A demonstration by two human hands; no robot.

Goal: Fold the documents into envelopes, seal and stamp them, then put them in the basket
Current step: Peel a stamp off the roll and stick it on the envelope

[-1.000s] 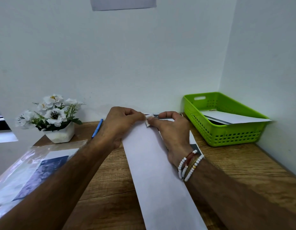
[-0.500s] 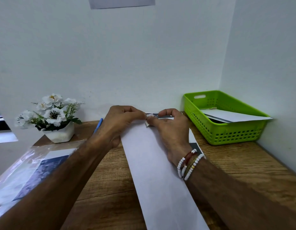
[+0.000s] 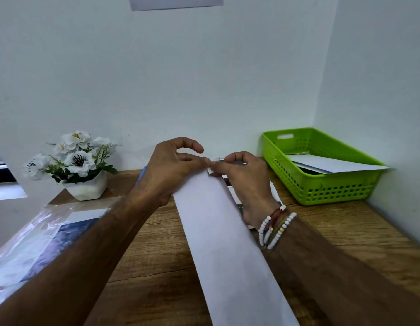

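Observation:
A long white envelope [image 3: 228, 243] lies lengthwise on the wooden desk [image 3: 152, 255], running from the near edge toward the wall. At its far end sits a small white stamp [image 3: 210, 170]. My right hand [image 3: 244, 182] pinches the stamp against the envelope's far corner. My left hand [image 3: 171, 168] meets it there with its fingertips on the stamp, index finger lifted and curled. The green basket [image 3: 322, 191] stands at the back right with white envelopes [image 3: 333, 164] inside.
A white pot of artificial flowers [image 3: 79, 165] stands at the back left. A clear plastic sleeve with printed sheets [image 3: 39, 243] lies at the left. A blue pen [image 3: 141, 175] peeks out behind my left hand. Dark printed paper [image 3: 237, 201] lies under my right hand.
My left hand's index finger has lifted off and curled upward; both hands stay at the envelope's far corner with the stamp.

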